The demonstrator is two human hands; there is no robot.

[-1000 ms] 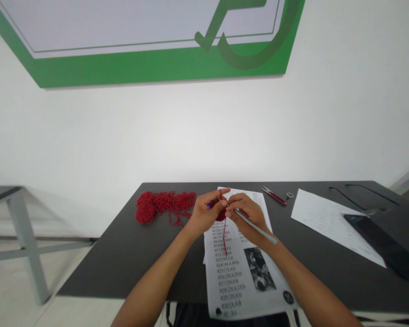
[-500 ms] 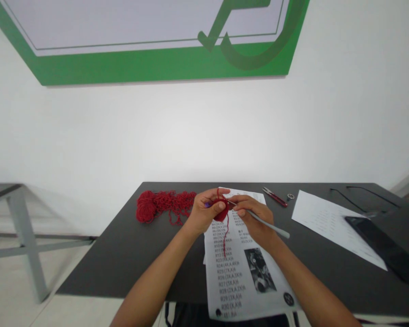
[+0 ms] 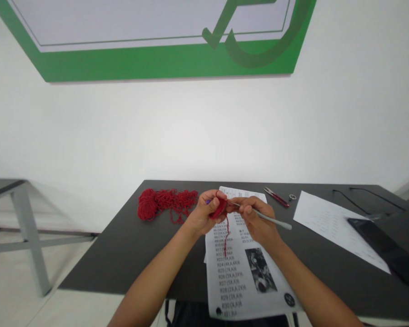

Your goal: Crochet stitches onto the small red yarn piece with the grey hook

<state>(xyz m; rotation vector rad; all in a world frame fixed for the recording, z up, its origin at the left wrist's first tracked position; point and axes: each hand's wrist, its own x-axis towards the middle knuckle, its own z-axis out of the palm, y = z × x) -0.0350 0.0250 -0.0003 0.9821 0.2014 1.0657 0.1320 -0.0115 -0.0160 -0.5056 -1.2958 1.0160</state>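
Observation:
Between the fingers of my left hand (image 3: 203, 213) is a small red crochet piece (image 3: 218, 208), with a bit of purple showing beside the thumb. A strand of red yarn loops over that hand's fingers, and a loose tail hangs from the piece over the printed sheet. My right hand (image 3: 258, 220) is closed around a crochet hook (image 3: 276, 221) with a grey handle; its thin metal tip meets the edge of the red piece. The two hands' fingertips nearly touch. A red yarn ball (image 3: 147, 205) with tangled loose yarn (image 3: 177, 202) lies left of my hands.
Under my hands, a printed pattern sheet (image 3: 231, 281) reaches past the table's (image 3: 122, 263) front edge. Thread snips (image 3: 276, 197) and a small metal ring (image 3: 292, 197) lie behind on the right. Farther right are a white paper (image 3: 334, 227), eyeglasses (image 3: 371, 213) and a black phone (image 3: 378, 247).
The hook handle now lies flatter, and my right hand has rolled slightly with its fingers closer to the red piece. The piece is tilted in my left hand. The view has shifted a little.

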